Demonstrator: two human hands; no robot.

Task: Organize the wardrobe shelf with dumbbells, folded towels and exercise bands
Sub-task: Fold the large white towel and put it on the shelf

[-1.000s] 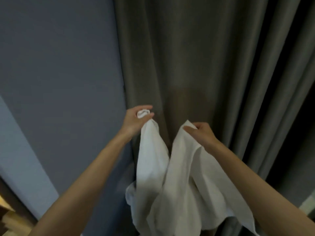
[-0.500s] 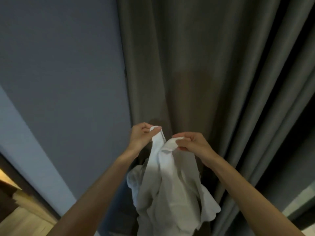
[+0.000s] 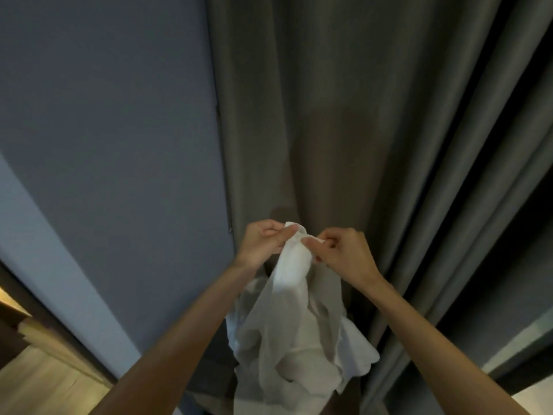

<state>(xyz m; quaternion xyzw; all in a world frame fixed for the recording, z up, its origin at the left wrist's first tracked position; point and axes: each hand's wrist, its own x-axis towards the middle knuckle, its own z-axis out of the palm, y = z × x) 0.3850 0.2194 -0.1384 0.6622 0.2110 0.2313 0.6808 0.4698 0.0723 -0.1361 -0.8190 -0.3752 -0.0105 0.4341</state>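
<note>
A white towel [image 3: 287, 333] hangs in loose folds in front of me, held up in the air by its top edge. My left hand [image 3: 263, 245] pinches one top corner between thumb and fingers. My right hand [image 3: 341, 251] pinches the other top corner right beside it, so the two corners meet at the top. The towel's lower part droops between my forearms. No dumbbells, exercise bands or wardrobe shelf are in view.
A grey-brown curtain [image 3: 359, 115] hangs directly behind the towel and fills the right side. A blue-grey wall panel [image 3: 104, 130] covers the left. Light wooden flooring [image 3: 36, 381] shows at the bottom left corner.
My hands have come together, bringing the towel's two top corners from well apart to touching. The towel now hangs bunched and narrower. My view has tilted slightly.
</note>
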